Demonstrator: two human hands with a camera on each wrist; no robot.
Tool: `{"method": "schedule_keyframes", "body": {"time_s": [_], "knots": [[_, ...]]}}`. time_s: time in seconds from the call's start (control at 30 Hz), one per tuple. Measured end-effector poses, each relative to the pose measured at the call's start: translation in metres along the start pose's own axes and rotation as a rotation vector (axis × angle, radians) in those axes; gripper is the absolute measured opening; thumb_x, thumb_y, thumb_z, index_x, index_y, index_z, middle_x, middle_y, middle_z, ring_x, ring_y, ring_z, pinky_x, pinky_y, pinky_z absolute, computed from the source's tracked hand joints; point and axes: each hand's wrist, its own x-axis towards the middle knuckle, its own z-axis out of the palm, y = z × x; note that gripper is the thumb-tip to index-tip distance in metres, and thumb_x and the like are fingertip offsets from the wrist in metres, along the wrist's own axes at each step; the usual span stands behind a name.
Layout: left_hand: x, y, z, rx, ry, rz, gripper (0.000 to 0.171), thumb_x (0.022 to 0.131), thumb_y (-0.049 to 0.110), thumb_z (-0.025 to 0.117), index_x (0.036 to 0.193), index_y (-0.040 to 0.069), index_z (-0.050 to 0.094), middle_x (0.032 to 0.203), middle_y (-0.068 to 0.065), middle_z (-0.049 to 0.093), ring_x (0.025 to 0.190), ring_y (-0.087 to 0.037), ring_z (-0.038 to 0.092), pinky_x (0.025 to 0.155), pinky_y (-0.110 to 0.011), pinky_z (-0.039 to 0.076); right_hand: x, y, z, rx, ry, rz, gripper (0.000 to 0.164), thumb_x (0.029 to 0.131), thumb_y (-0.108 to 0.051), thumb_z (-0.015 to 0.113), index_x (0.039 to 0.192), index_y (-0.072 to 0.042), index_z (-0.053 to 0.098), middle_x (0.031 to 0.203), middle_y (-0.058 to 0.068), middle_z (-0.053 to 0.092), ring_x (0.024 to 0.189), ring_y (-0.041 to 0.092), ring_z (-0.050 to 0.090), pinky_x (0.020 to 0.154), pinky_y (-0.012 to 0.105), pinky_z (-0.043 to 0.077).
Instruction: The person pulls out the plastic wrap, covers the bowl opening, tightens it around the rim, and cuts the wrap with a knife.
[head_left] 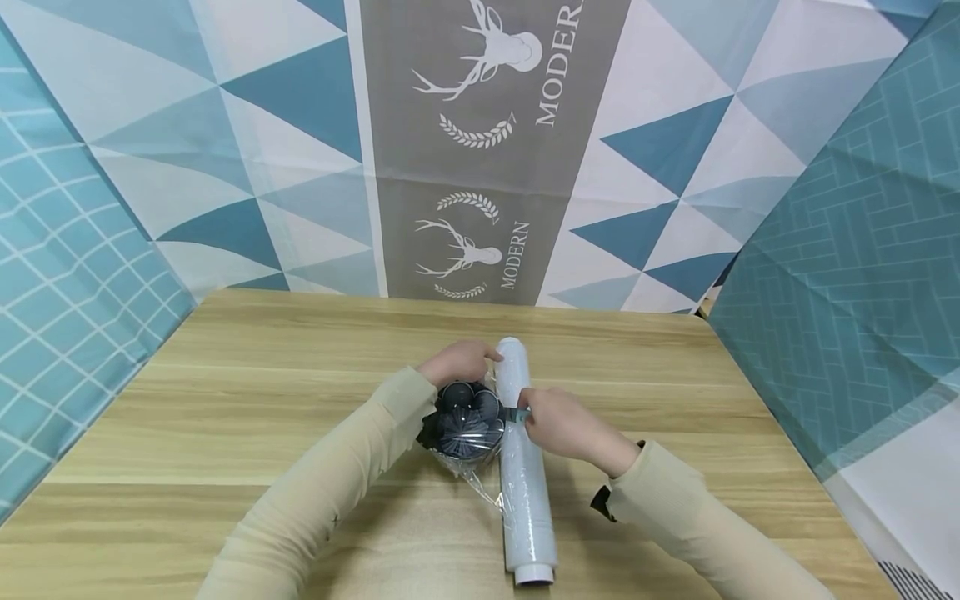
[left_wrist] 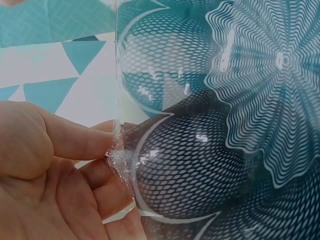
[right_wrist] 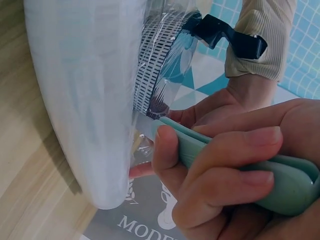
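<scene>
We list: left hand [head_left: 461, 362], pinching clear film [left_wrist: 119, 162]; right hand [head_left: 564, 425], gripping a green tool [right_wrist: 287, 192] near the white roll [head_left: 528, 496]. We count one dark patterned object [head_left: 465, 432], film-covered.

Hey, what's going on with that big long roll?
A person's left hand pinches some crumpled clear plastic film, which covers a dark, round object with pale patterns. The right hand holds a mint-green plastic tool near the film, over the long, whitish roll of plastic film on the light wooden table. I can't tell whether anything's been cut.
</scene>
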Motion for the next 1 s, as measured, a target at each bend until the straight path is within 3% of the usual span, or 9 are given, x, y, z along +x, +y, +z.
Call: {"method": "schedule_keyframes", "body": {"time_s": [0.23,0.47,0.7,1.0], "knots": [[0.0,-0.001,0.0,0.002,0.001,0.007,0.052,0.075,-0.006,0.04,0.122,0.008,0.058,0.126,-0.009,0.056,0.096,-0.019,0.051,0.081,-0.028,0.042,-0.006,-0.004,-0.001,0.017,-0.044,0.005,0.013,0.079,0.003,0.051,0.087,0.002,0.061,0.074,0.008,0.06,0.061,0.016,0.051,0.056,0.03,0.045],[-0.001,-0.001,0.0,-0.012,-0.001,0.009,0.052,0.074,-0.007,0.042,0.121,0.006,0.058,0.125,-0.01,0.057,0.092,-0.02,0.051,0.076,-0.026,0.043,-0.015,-0.009,-0.002,0.054,-0.051,-0.009,0.011,0.078,0.004,0.051,0.084,0.003,0.06,0.066,0.005,0.056,0.056,0.016,0.049,0.05,0.028,0.042],[0.001,-0.001,-0.001,0.037,0.0,0.04,0.051,0.074,-0.006,0.042,0.121,0.006,0.058,0.125,-0.01,0.056,0.095,-0.018,0.052,0.078,-0.026,0.044,-0.021,-0.013,-0.004,0.055,-0.087,0.045,0.011,0.079,0.001,0.051,0.086,0.002,0.06,0.068,0.004,0.056,0.057,0.015,0.048,0.05,0.028,0.041],[0.0,-0.002,0.001,-0.014,-0.006,0.013,0.051,0.074,-0.007,0.045,0.122,0.005,0.057,0.125,-0.009,0.057,0.091,-0.019,0.05,0.074,-0.024,0.043,-0.027,-0.016,-0.003,0.069,-0.081,0.034,0.009,0.078,0.001,0.052,0.081,0.002,0.06,0.067,0.004,0.055,0.059,0.016,0.048,0.051,0.029,0.041]]}}
